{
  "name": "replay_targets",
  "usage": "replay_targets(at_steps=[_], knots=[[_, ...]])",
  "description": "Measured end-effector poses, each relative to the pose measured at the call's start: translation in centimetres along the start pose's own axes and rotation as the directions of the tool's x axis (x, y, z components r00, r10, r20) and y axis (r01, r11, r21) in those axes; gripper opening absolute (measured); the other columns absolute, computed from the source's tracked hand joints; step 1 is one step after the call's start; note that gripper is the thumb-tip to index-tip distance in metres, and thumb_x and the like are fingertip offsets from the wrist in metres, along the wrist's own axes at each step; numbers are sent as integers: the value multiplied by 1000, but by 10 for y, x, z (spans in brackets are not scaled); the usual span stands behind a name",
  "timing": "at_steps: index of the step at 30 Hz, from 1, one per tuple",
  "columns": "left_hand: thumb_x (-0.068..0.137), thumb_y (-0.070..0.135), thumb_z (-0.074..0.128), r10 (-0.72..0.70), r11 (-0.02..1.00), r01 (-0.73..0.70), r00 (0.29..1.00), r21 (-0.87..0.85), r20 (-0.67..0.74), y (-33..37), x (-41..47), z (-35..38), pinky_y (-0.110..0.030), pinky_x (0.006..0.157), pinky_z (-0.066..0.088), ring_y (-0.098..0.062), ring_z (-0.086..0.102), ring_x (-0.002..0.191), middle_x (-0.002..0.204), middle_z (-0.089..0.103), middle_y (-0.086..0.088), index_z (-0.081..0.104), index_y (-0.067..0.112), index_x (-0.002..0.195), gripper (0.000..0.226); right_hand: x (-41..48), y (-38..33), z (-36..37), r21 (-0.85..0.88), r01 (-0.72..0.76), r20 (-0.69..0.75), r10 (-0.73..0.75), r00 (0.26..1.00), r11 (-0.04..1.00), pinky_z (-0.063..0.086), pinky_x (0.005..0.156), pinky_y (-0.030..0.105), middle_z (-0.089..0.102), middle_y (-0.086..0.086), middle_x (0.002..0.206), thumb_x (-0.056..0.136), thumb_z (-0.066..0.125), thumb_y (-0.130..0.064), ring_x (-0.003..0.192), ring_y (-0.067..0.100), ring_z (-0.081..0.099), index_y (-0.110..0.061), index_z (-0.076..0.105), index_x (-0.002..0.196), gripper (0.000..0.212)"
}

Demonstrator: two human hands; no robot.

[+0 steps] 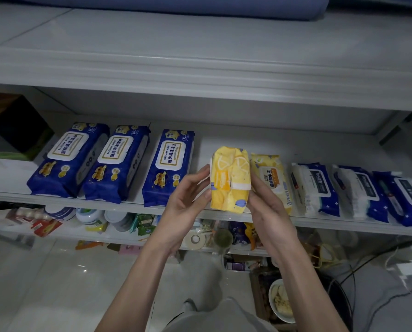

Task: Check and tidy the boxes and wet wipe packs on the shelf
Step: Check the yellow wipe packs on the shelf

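I hold a yellow lemon-print wet wipe pack (230, 180) upright in front of the middle shelf (128, 202), turned so its back faces me. My left hand (188, 200) grips its left side and my right hand (265, 207) grips its right side. A second yellow lemon pack (273, 180) lies on the shelf just behind my right hand. Three dark blue wipe packs (68, 159) (116, 164) (169, 166) lie in a row to the left. Three blue-and-white packs (312, 188) (355, 192) (406, 200) lie to the right.
A dark box (16, 128) stands at the shelf's far left. The upper shelf edge (200, 75) overhangs the row. A lower shelf (92, 221) holds tins, packets and a tape roll (195, 239). Cables and a bowl (281, 300) lie on the floor at right.
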State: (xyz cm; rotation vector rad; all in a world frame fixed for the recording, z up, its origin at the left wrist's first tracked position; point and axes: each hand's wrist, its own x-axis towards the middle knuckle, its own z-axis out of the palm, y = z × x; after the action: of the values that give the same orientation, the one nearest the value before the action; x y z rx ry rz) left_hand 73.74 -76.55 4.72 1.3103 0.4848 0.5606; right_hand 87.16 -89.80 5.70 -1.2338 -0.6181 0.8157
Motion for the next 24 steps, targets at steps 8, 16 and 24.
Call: replay_targets(at_steps=[8,16,24], knots=[[96,8,62,-6,1000,6,1000,-9,-6,1,2,2,-30,110,46,-16,53,136,147,56,-4,57,15,133,37,1,0,0,25,4,-1,-4,1000,1000,29,125,52,63,-14,145,64,85,-67,144,9,49,-45,71,128,69],[90,19,68,-1,1000,1,1000,26,-20,5,-1,2,-22,95,54,-12,58,129,146,57,2,61,18,123,35,4,3,-7,5,-16,-26,16,1000,1000,38,120,46,60,-3,150,68,87,-60,142,15,52,-39,73,124,62],[78,65,70,-145,983,162,972,85,-182,-2,1,22,-36,84,58,-19,70,95,101,68,-6,54,10,100,62,3,16,2,-63,-187,-169,174,970,980,54,100,52,75,11,109,103,56,-48,107,28,72,-20,65,98,30]])
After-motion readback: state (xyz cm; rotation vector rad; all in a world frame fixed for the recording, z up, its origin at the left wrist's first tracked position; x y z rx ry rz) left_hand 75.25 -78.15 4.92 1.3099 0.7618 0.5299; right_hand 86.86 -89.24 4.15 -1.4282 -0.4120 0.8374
